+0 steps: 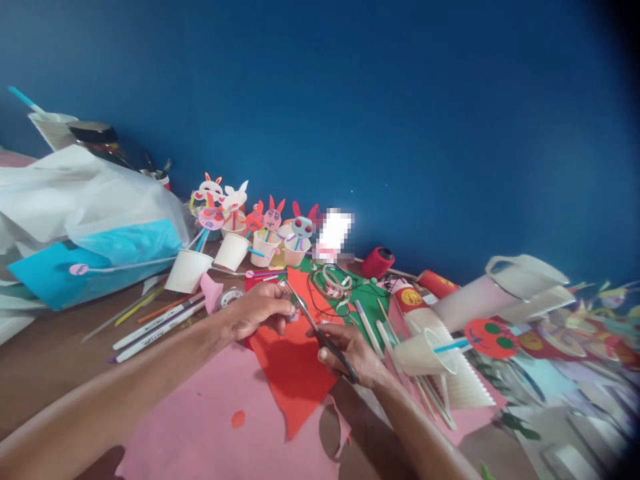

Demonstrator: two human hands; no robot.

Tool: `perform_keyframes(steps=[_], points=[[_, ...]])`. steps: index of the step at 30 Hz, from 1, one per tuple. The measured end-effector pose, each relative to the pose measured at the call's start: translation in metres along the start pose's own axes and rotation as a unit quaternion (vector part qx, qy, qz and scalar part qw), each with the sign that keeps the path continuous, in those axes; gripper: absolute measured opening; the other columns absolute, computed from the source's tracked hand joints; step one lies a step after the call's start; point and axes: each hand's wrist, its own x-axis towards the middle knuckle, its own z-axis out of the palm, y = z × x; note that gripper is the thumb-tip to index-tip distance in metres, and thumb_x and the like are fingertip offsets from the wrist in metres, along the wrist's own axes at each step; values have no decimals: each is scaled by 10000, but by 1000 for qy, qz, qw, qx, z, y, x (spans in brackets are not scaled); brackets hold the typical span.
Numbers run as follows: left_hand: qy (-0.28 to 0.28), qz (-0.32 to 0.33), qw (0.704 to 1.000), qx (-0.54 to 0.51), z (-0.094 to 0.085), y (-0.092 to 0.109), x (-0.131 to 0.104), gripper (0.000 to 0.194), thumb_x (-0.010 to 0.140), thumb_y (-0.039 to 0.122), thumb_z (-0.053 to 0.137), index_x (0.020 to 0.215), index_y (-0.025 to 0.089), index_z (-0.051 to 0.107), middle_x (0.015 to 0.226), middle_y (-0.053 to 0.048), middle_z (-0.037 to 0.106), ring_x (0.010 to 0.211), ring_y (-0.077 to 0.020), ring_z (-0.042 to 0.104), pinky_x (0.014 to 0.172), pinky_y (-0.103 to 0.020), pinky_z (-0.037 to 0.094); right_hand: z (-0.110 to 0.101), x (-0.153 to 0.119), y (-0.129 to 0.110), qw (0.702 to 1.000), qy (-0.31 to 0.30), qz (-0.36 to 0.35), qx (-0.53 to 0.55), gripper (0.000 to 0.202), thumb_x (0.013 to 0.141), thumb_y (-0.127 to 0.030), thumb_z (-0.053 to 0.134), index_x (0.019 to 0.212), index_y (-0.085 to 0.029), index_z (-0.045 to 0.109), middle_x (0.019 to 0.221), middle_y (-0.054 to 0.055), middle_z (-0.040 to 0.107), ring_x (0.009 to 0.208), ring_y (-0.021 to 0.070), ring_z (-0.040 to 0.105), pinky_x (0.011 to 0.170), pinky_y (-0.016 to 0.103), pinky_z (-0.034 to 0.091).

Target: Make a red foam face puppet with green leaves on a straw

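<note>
My right hand (353,353) is closed around the black handles of a pair of scissors (330,343), whose metal blades point up and away to the left. Close to the blade tips, my left hand (265,310) has its thumb and fingers pinched together. Whatever is between those fingers is too small to make out. Beneath both hands lies an orange-red sheet (295,373) with a pointed near corner. It overlaps a pink sheet (200,413) that has a cut-out hole near its right edge. A small orange-red scrap (239,419) rests on the pink sheet.
Paper cups (187,270) with paper faces on straws stand along the blue wall. Markers (160,333) lie at left beside a plastic bag (80,187). A tilted cup (425,353) with a red face (493,338) sits at right. Green sheet (367,300) and red thread spool (379,262) lie behind.
</note>
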Motion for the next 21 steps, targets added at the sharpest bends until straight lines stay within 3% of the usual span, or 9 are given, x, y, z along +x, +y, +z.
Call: perform_keyframes(steps=[11,21], points=[[-18,16,1000,9,-2,-7,3,18,624,134,573,616,128,558,570,11,573,419,-70,507,432,-199,444,-1,1,-4,1000,-10,2,-27,461,691,-467,614,1018,-145,584,593,-17,510,455,70,448,442,200,374],[-26,-4,999,21,-5,-6,4,22,612,129,571,591,129,574,556,-3,590,414,-76,505,417,-199,437,-4,1,-8,999,-12,28,-35,530,648,-514,621,998,-117,596,498,-48,450,399,58,401,390,178,305]])
